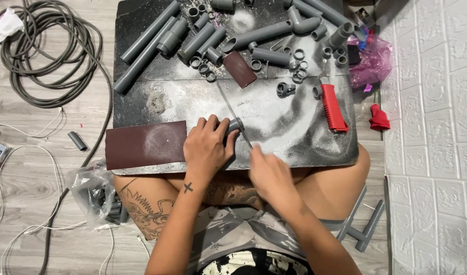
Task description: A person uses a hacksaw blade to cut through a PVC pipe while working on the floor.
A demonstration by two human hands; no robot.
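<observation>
Near the lower middle of the frame, the left hand is curled over a short grey pipe piece, fingers closed around it and pressing it flat to the dark board that serves as tabletop across the person's lap; the grip looks meant to keep the round piece from rolling. Right hand is closed on the handle end of a thin saw blade, which runs diagonally up-left and crosses just beside the pipe piece, so the cut lands close to the holding fingers. Can't tell whether the blade touches the pipe.

Pale dust covers the board's centre. A sheet of brown sandpaper lies just left of the left hand, within reach; a smaller sandpaper block sits higher up. Longer grey pipes and fittings are pushed to the upper edge, and cut rings cluster there too, away from the working spot. A red-handled tool rests at right, apart from both hands. Coiled hose lies on the floor, upper left.
</observation>
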